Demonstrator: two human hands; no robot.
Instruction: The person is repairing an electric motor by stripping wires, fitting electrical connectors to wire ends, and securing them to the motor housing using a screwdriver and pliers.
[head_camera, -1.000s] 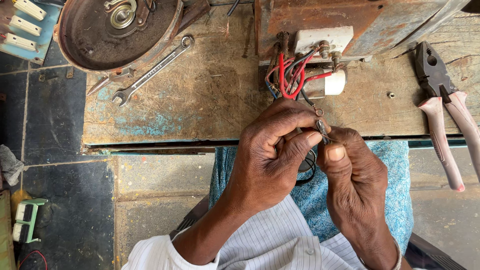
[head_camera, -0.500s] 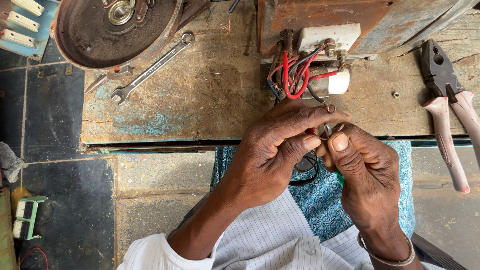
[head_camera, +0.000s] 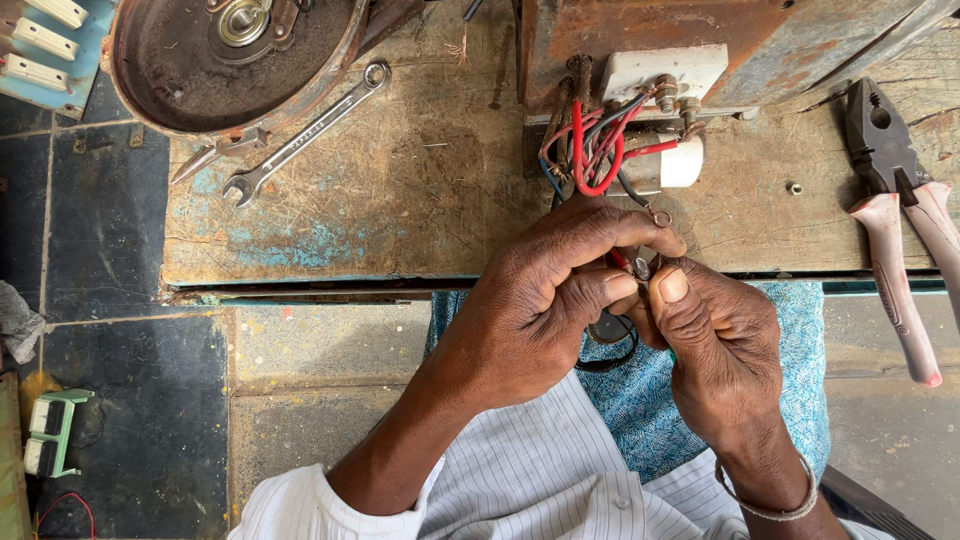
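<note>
- Red and black wires (head_camera: 590, 150) spill from the rusty metal housing (head_camera: 700, 40) at the far edge of the desk (head_camera: 400, 200), beside a white terminal block (head_camera: 665, 72) and a pale cylindrical part (head_camera: 682, 162).
- Both hands meet just near of that bundle, over the desk's near edge, with a blue patterned cloth (head_camera: 640, 400) on the lap below them.
- The left hand (head_camera: 545, 300) is closed narrow, thumb and forefinger pinching a wire end (head_camera: 635, 265) with a red lead running into it; a small ring terminal (head_camera: 660, 216) shows just above its knuckles.
- The right hand (head_camera: 720, 350) is also closed tight, its thumb pressed against the same small piece from the right; what lies under its fingers is hidden, though a bit of green shows below.
- A loop of black wire (head_camera: 605, 350) hangs under the two hands.
- Compared with a second ago, the hands sit a little nearer and lower, away from the housing, and the right thumb has come round onto the pinched end; the wire seems drawn out toward the person, so the fine work on its tip looks under way rather than finished.
- Left on the desk lie a combination spanner (head_camera: 305, 130) and a round rusty cover (head_camera: 230, 55); pliers with pink handles (head_camera: 900, 230) rest at the right, well apart from the hands.
- A green connector block (head_camera: 50, 430) lies on the floor (head_camera: 120, 300) at near left.
</note>
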